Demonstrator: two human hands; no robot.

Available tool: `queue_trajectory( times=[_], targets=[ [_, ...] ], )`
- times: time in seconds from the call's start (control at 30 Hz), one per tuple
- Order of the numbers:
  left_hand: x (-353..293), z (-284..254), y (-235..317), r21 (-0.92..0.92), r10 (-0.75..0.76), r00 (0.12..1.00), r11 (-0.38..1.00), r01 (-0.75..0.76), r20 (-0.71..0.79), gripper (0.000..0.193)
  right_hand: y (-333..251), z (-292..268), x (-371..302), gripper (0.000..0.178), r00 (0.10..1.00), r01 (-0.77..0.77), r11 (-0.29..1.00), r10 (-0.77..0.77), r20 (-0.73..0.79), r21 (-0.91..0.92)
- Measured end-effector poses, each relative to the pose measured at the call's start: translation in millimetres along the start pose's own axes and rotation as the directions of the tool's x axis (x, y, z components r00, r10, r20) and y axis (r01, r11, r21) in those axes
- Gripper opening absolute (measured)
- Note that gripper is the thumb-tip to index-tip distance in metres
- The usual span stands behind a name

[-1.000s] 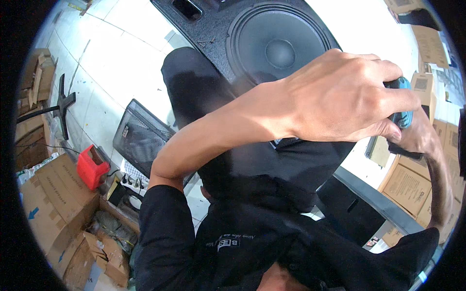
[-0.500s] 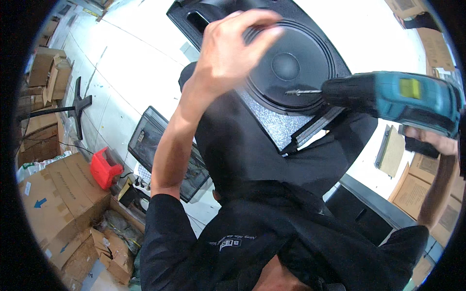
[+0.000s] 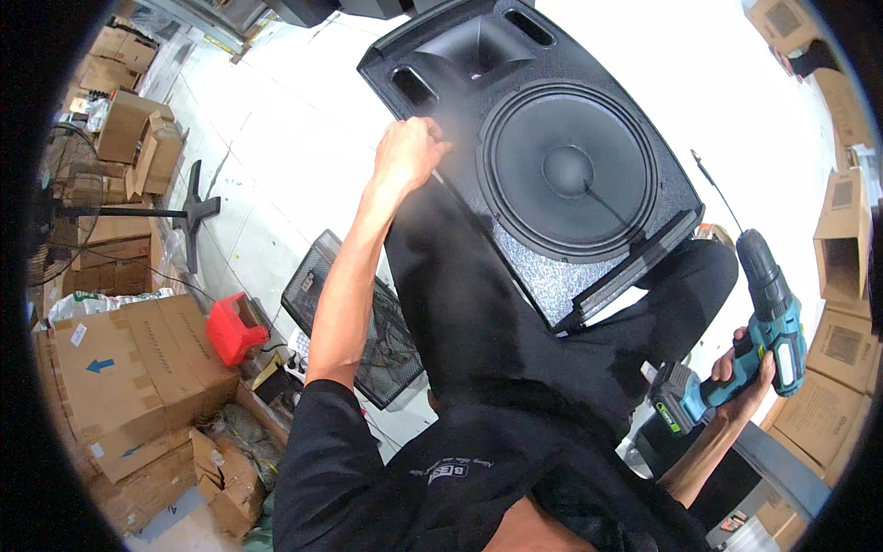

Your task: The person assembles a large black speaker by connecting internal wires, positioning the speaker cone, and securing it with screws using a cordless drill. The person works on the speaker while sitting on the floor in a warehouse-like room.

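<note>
A black speaker cabinet (image 3: 501, 87), grille off, lies across my lap with its big round cone (image 3: 515, 175) facing up. At the cabinet's left edge, just below a handle slot, my left hand (image 3: 409, 155) is closed with fingertips pressed together; whatever they may pinch is hidden. My right hand (image 3: 743, 379) grips a teal and black cordless drill (image 3: 768, 308) out to the right of my knee. Its long thin bit (image 3: 722, 198) points up and away, apart from the cabinet.
A black mesh grille (image 3: 354, 322) lies on the floor at my left, next to a red plastic bin (image 3: 236, 329). Cardboard boxes (image 3: 138, 368) and a standing fan (image 3: 69, 212) are farther left. More boxes (image 3: 828, 368) line the right side.
The drill has swung from over the cone to the right, its bit now pointing away. My left hand has moved from above the cone to the cabinet's left edge and closed.
</note>
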State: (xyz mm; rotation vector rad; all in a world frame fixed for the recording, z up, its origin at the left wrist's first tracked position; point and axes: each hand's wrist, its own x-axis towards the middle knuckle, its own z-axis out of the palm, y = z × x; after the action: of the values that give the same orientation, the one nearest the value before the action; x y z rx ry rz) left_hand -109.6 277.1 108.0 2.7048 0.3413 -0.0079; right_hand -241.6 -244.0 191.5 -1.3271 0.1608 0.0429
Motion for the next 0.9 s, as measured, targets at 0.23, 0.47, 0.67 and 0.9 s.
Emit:
queue_trajectory(
  times=[0.23, 0.47, 0.67, 0.9],
  targets=[
    [4.6, 4.6, 3.3, -0.005, 0.143, 0.985, 0.990, -0.143, 0.097, 0.026, 25.9, -17.7, -14.2, 0.063, 0.993, -0.051, 0.987, 0.066, -0.098, 0.151],
    [14.6, 11.4, 1.8, 0.127, 0.191, 0.976, 0.971, -0.203, 0.100, 0.018, 33.8, -9.8, -21.0, 0.057, 0.994, -0.080, 0.989, 0.088, -0.060, 0.125],
    [-1.8, -0.8, 35.8, -0.328, 0.032, 0.995, 0.943, -0.062, -0.095, 0.008, 34.9, 3.5, -23.7, 0.064, 0.992, -0.105, 0.989, 0.111, -0.054, 0.103],
    [-38.3, 13.3, 128.2, -0.979, 0.099, 0.991, -0.175, 0.104, 0.088, 0.022, 28.5, 22.3, -19.8, 0.067, 0.976, -0.217, 0.963, 0.214, 0.036, 0.156]
  ],
)
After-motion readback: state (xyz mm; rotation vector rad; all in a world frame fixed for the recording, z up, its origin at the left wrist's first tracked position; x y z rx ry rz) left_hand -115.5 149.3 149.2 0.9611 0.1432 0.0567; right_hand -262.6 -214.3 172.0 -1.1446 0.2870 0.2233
